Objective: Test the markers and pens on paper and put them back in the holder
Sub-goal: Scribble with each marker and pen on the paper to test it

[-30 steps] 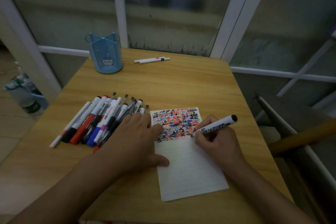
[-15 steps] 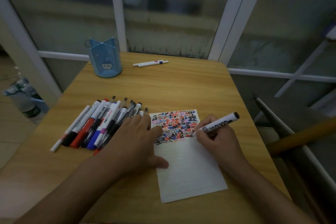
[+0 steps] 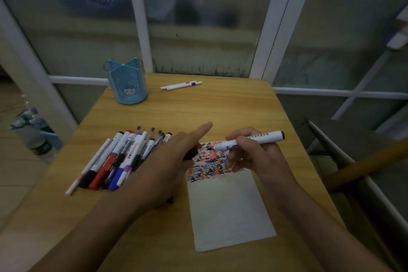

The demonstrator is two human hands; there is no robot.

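Step in hand, as judged: capping a tested marker. Right hand [image 3: 254, 152] grips the white marker [image 3: 249, 141] level above the scribbled far end of the paper [image 3: 227, 207]. Left hand [image 3: 174, 159] hovers beside it, forefinger straight, apparently pinching a dark cap [image 3: 191, 153]. Next move calls for cap on tip, then a reach to the blue holder [image 3: 127, 81] at far left, which looks empty. Remaining pens [image 3: 117, 159] lie heaped on the table [image 3: 220, 108], left of the paper.

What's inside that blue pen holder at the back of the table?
The blue pen holder shows only its own dividers; no pens stick out above its rim. Its walls hide the bottoms of the compartments, so anything short lying there cannot be seen.
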